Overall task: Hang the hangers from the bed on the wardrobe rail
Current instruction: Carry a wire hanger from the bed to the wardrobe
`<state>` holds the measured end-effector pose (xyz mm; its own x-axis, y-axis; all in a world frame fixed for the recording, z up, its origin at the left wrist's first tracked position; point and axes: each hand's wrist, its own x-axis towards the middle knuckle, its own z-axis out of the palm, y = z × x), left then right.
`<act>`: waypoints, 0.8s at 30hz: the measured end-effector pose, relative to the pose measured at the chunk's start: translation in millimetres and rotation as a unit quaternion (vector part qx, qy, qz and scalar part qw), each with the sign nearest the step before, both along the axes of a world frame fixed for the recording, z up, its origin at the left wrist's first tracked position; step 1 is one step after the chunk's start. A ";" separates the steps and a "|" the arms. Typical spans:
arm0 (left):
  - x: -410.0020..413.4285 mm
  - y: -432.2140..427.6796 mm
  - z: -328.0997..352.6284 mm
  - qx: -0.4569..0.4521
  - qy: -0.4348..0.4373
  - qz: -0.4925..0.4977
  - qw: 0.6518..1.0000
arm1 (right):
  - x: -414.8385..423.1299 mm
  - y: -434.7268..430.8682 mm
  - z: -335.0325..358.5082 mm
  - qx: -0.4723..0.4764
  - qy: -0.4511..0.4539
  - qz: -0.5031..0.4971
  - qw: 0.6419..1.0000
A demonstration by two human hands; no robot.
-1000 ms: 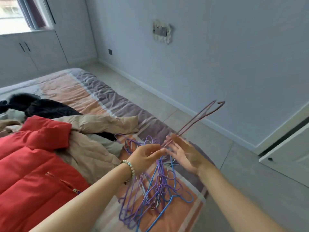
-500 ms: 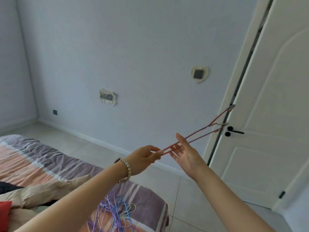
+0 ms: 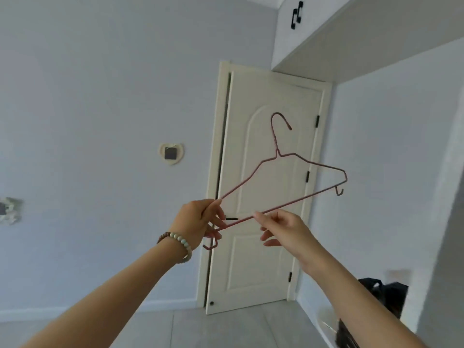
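A thin pink wire hanger [image 3: 308,197] is held up in front of the white door, hook pointing upward. My left hand [image 3: 198,222], with a bead bracelet on the wrist, grips the hanger's left corner. My right hand [image 3: 283,228] pinches the bottom bar near its middle with thumb and forefinger, the other fingers loosely spread. The bed and the other hangers are out of view. No wardrobe rail shows.
A white door [image 3: 263,259] stands shut straight ahead. An overhead cabinet [image 3: 351,33] juts out at the upper right. Dark clothing [image 3: 381,305] hangs low at the right. A heart-shaped wall plate [image 3: 171,153] is on the grey wall; grey floor tiles lie below.
The view swung right and up, away from the bed toward the door. The hanger turned from edge-on to face-on and rose. My right hand went from flat under it to pinching the bottom bar.
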<state>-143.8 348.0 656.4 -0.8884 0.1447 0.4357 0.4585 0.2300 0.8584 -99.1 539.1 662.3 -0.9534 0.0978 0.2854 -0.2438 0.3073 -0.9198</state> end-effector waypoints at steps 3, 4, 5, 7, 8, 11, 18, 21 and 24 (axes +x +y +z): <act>3.2 58.4 19.1 -0.019 0.013 -0.062 0.998 | 23.0 47.8 24.6 -0.044 0.071 -0.023 0.996; 4.8 76.8 24.4 -0.026 0.021 -0.082 0.996 | 29.8 64.2 32.0 -0.051 0.088 -0.035 0.994; 6.5 92.0 30.0 -0.032 0.036 -0.093 0.995 | 36.8 80.4 39.0 -0.054 0.099 -0.047 0.993; 6.2 108.3 42.7 -0.030 0.069 -0.081 0.994 | 49.0 113.0 50.6 -0.055 0.114 -0.073 0.989; 3.4 110.3 48.6 -0.023 0.069 -0.074 0.995 | 55.6 128.3 55.6 -0.054 0.123 -0.085 0.987; -4.6 106.5 58.1 -0.010 0.035 -0.084 0.996 | 71.3 163.0 68.1 -0.045 0.140 -0.103 0.984; 5.1 103.8 58.2 -0.023 0.041 -0.055 0.997 | 52.4 160.5 77.8 -0.055 0.125 -0.036 0.990; 15.8 99.4 60.1 -0.027 0.040 -0.059 0.997 | 31.1 129.3 73.3 -0.052 0.093 0.002 0.994; 28.7 86.7 61.6 -0.026 0.041 -0.067 0.997 | 17.2 88.4 69.9 -0.046 0.081 0.024 0.995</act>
